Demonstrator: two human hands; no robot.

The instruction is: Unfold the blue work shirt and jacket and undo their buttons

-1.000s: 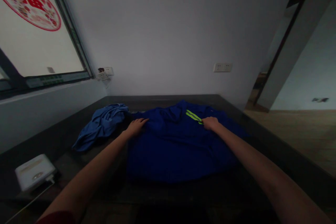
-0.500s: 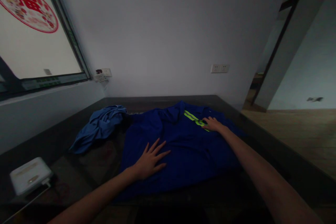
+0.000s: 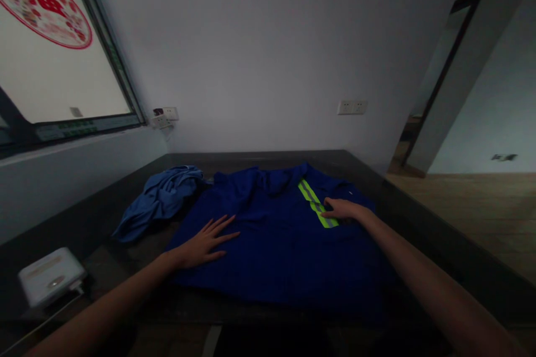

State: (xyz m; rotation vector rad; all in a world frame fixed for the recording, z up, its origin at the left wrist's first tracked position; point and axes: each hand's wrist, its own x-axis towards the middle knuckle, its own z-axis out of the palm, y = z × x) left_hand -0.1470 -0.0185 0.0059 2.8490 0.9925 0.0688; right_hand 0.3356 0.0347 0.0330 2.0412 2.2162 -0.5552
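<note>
A dark blue work jacket (image 3: 268, 251) lies spread over the dark table, its collar side away from me. A yellow-green reflective stripe (image 3: 309, 192) with a grey band crosses the chest at the right. My left hand (image 3: 203, 245) rests flat on the left part of the jacket, fingers spread. My right hand (image 3: 345, 210) touches the cloth beside the lower end of the stripe; its thumb and forefinger are apart, and the other fingers are partly hidden.
A crumpled lighter blue garment (image 3: 161, 201) lies on the table (image 3: 251, 159) at the left. Nearer me stands a white box (image 3: 52, 277) with a cable. Wall sockets (image 3: 352, 107) and a window (image 3: 42, 78) are beyond the table.
My left hand has slid left across the jacket, and my right hand has come slightly nearer to me. The cloth lies wider and smoother, and the stripe has shifted toward me.
</note>
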